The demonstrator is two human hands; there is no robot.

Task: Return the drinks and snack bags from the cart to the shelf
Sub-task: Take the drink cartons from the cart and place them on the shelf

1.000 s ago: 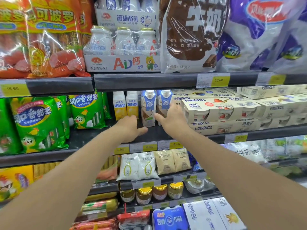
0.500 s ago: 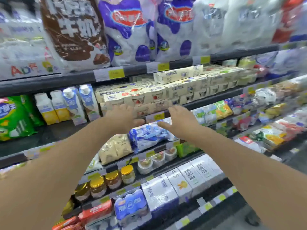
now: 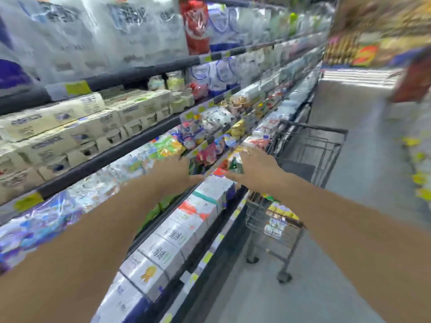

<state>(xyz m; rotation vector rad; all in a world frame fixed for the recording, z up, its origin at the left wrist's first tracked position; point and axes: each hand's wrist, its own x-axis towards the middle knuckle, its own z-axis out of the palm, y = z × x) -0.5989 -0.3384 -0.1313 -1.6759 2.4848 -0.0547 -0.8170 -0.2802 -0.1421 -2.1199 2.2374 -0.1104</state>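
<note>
Left hand (image 3: 173,170) and right hand (image 3: 258,170) are held empty, fingers loosely spread. Frame is blurred; cart (image 3: 291,220) at lower right could be bumped or items misgrabbed.

- left hand (image 3: 173,170): bare; no glove, ring or watch seen; outline smeared by blur
- right hand (image 3: 258,170): bare likewise; forearm uncovered to frame edge; no sleeve in view

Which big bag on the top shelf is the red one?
The red bag is the one standing among the big white and blue bags on the top shelf, further down the aisle. It is the only red one there.
</note>
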